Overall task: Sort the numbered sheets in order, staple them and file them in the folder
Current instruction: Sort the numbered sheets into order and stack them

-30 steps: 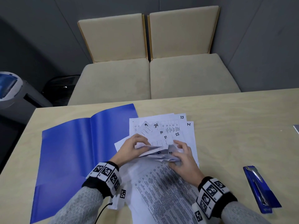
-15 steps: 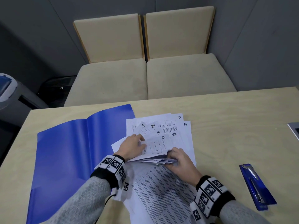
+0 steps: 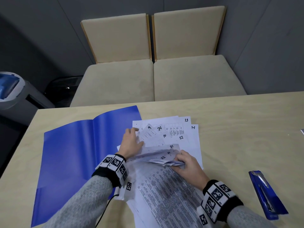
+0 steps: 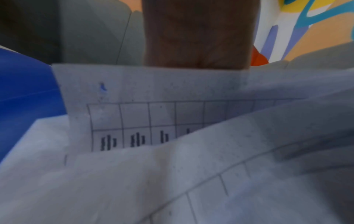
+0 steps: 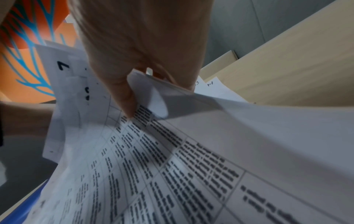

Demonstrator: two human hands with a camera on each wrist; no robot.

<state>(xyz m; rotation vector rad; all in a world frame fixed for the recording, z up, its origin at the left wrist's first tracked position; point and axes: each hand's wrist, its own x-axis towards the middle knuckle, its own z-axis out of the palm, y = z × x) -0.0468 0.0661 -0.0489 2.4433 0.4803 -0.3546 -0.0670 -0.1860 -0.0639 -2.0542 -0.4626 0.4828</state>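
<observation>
While sorting, hands (image 3: pixel 187 163) amid sheets (image 3: pixel 172 134)

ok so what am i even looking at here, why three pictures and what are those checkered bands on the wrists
No machine here: a person is sorting papers, and the checkered bands are marker cuffs that carry small cameras. The wide picture comes from a camera on the person's head; the two close, blurry ones look along each hand from the wrists.

On the table lie an open blue folder, a blue stapler and a loose spread of numbered sheets, with numbers such as 13, 14, 22 and 24 showing. The left hand rests flat on the spread with fingers fairly straight. The right hand pinches the corners of a few sheets and lifts them, as the right wrist view shows up close.
</observation>
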